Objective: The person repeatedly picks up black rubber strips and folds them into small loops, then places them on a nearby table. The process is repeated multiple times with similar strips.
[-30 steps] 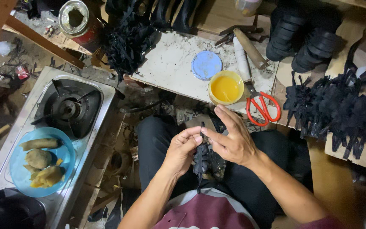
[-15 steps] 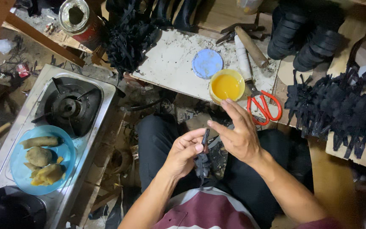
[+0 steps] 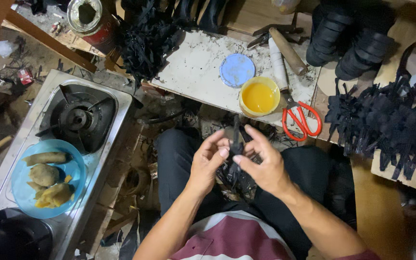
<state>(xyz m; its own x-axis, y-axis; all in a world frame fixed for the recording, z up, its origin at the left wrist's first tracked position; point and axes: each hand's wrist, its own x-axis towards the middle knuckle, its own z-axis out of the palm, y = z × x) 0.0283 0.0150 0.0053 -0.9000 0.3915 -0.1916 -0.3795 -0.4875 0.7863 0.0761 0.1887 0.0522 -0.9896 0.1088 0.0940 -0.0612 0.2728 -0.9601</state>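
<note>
Over the lap, the left hand (image 3: pixel 208 161) and right hand (image 3: pixel 261 163) each pinch the black strap (image 3: pixel 236 144) upright between fingertips. So light a grip could let it slip down among the scraps below, and the open glue pot (image 3: pixel 259 97) on the bench (image 3: pixel 193 72) sits near enough to knock.

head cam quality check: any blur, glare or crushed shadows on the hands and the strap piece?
Head view: the left hand and right hand are evenly lit and fairly sharp; the black strap piece between them reads as a dark shape with little surface detail. The black strap pile on the right is crushed to near-black. Mild sheen on the yellow glue cup; no hard glare. Corners fall dark.
</note>
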